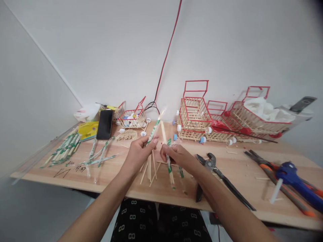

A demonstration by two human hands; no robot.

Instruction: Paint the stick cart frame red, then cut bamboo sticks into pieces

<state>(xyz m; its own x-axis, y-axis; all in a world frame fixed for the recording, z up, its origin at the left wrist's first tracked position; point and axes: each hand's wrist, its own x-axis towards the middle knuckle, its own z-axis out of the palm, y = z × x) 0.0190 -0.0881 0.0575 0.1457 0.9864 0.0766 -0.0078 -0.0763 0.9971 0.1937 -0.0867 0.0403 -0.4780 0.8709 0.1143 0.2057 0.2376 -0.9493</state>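
Chopsticks (154, 131) in a green-printed wrapper slant toward the upper right, pinched in my left hand (138, 151); my right hand (175, 155) pinches another wrapped pair (170, 168); the print is unreadable.

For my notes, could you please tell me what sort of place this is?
Probably a hobby craft bench: red-trimmed wooden-stick model carts along the white wall, black pliers, a blue glue gun and green-wrapped chopsticks on a light wooden table.
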